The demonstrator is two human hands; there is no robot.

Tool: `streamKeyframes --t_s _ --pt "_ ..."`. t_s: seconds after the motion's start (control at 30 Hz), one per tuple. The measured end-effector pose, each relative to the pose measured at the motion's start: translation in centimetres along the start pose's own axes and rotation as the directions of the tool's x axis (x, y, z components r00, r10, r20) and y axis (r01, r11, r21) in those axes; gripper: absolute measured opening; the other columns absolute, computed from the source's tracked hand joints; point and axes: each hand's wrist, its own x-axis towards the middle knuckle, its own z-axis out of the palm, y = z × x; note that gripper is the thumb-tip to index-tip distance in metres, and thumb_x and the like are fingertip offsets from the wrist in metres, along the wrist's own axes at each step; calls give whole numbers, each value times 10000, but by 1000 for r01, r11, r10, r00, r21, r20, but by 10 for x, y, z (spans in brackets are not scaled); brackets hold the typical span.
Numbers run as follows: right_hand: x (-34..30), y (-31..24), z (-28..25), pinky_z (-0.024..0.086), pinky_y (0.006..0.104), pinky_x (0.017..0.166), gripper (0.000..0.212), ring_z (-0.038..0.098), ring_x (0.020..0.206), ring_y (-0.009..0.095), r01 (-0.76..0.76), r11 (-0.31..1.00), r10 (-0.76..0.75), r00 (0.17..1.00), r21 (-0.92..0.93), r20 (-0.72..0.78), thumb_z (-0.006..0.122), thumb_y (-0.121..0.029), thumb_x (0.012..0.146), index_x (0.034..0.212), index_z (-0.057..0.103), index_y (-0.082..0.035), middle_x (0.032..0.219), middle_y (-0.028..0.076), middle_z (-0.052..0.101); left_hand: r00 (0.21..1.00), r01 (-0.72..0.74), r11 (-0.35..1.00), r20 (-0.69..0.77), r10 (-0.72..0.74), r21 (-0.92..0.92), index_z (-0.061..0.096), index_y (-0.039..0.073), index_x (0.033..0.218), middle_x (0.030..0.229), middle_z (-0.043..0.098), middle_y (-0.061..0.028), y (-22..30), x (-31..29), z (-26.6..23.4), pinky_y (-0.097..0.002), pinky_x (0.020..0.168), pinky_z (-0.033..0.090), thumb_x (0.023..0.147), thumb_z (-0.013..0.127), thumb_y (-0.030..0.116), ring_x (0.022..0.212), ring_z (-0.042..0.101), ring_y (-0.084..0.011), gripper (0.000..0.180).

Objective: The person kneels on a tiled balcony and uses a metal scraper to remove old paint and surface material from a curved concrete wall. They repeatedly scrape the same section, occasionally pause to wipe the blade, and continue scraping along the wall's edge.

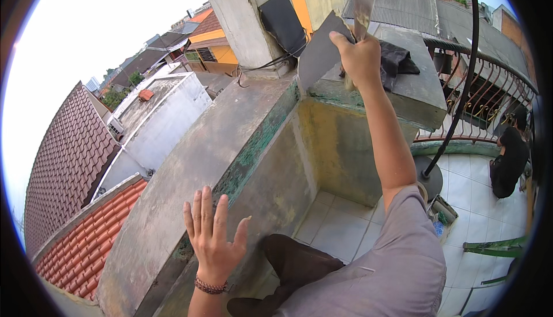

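Head view: scraper (362, 20) in clenched right hand (363, 63), blade (364, 0) above fingers (370, 43); left hand (215, 250) splayed

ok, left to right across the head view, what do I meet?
Brown tiled roof → left hand, fingers spread → right hand holding a flat-bladed tool → dark crumpled cloth → black pole → person in dark clothing.

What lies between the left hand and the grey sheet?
In the head view, the ledge with its patchy green edge, and the wall below; no loose thing shows between left hand and sheet.
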Motion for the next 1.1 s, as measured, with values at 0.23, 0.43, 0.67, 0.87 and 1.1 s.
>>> streamKeyframes --t_s 0.23,0.43,0.67,0.87,1.1 --pt "134 -11 95 571 421 788 288 700 909 376 166 770 -169 984 -616 55 637 -205 809 933 680 52 935 246 696 840 542 803 -170 -515 248 505 18 1366 1408 498 -206 -95 -30 -32 -497 1127 299 890 685 366 1344 422 -366 617" --pt "162 -3 147 563 418 856 344 695 986 356 94 745 -54 995 -660 81 609 -157 801 1076 674 39 1019 230 704 733 647 715 44 -679 264 458 24 1412 1455 453 -197 -84 -23 -30 -489 1171 224 927 592 499 1399 357 -348 692" --pt "167 16 151 568 369 836 369 725 916 290 -40 773 150 981 -633 122 600 -146 819 1118 657 63 1009 205 715 713 662 703 72 -698 259 495 11 1381 1433 477 -210 -87 -24 -24 -496 1176 212 933 578 482 1390 376 -351 654" --pt "170 14 167 547 406 896 378 646 1123 335 128 549 58 980 -826 190 624 -144 823 1166 659 9 1180 218 661 705 664 699 88 -703 267 506 1 1365 1417 490 -223 -86 -20 -26 -494 1171 223 938 575 456 1369 405 -359 629" --pt "171 9 153 583 421 736 327 724 870 311 41 722 200 943 -691 265 613 -142 847 1103 650 58 1051 235 690 698 680 690 66 -713 250 514 -5 1353 1402 503 -225 -86 -22 -27 -498 1166 231 940 572 446 1358 416 -363 614"
